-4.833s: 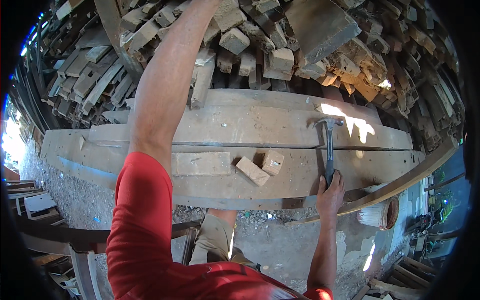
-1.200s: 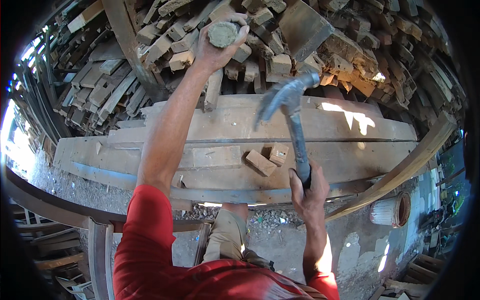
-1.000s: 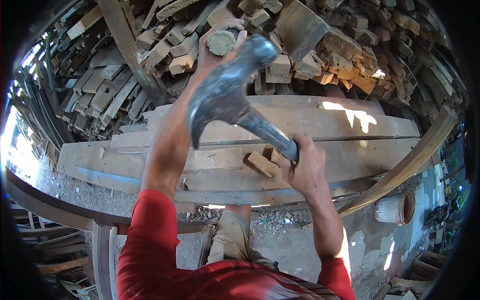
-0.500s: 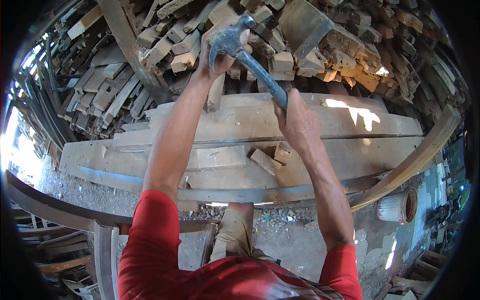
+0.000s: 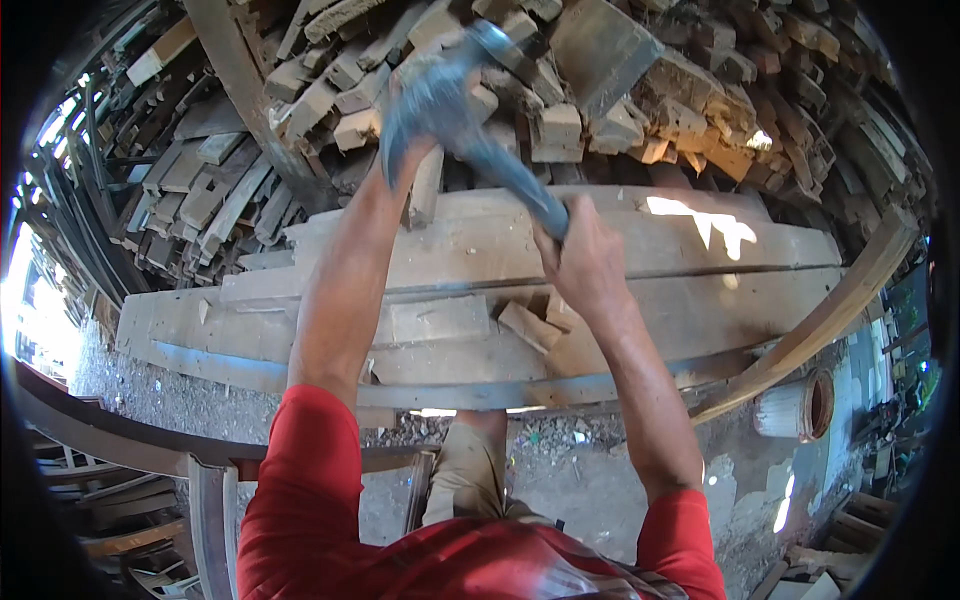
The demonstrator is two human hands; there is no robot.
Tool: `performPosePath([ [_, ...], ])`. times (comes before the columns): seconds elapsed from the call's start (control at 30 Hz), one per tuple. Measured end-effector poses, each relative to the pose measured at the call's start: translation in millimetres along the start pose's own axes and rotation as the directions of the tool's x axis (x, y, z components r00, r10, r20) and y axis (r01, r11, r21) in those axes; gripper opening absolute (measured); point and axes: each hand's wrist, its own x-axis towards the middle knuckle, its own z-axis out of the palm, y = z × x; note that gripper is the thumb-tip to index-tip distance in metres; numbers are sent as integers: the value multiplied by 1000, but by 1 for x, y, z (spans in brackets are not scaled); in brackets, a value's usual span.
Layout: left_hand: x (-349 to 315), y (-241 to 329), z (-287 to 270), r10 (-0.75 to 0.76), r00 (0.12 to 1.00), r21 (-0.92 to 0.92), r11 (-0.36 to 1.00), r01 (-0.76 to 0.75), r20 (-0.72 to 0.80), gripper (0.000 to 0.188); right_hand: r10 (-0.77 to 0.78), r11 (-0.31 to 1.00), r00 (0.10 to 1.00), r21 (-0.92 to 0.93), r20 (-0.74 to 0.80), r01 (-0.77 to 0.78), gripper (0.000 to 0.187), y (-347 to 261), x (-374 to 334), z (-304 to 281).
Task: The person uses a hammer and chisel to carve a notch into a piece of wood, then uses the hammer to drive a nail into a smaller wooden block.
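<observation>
Hammer gripped in right hand, fingers closed round handle; left hand mostly hidden behind blurred head, finger state cannot be told. Blows should be controlled and square, left hand guarded.

Holding a blurred, blue-grey hammer slantwise near twelve o'clock, head toward eleven, claw curving down to seven.

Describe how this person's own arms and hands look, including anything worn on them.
The left sleeve and right sleeve are short and red, ending near the elbows. Both forearms are bare below them. The right hand wears no glove, and no watch shows at its wrist. The left hand is mostly hidden and blurred.
</observation>
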Motion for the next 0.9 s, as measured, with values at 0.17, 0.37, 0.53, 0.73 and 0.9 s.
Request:
performPosePath([
  [0.17, -7, -34, 8, 284, 936, -169, 932, -320, -207, 22, 281, 960, 945, -27, 169, -280, 30, -13, -7, -2],
  [0.37, 3, -5, 33, -282, 862, -204, 956, 213, -422, 20, 483, 874, 864, -28, 142, -485, 27, -22, -74, -45],
  [0.53, 30, -11, 25, -796, 507, -882, 452, 134, -331, 32, 654, 749, 750, -220, 99, -625, 26, 19, -110, -79],
  [0.73, 19, -46, -10, -825, 507, -931, 348, 109, -249, 29, 684, 675, 716, -494, 140, -548, 26, 50, -110, -95],
  [0.9, 0, -38, -24, -792, 558, -931, 354, 90, -248, 28, 632, 681, 745, -611, 214, -403, 29, 77, -131, -87],
])
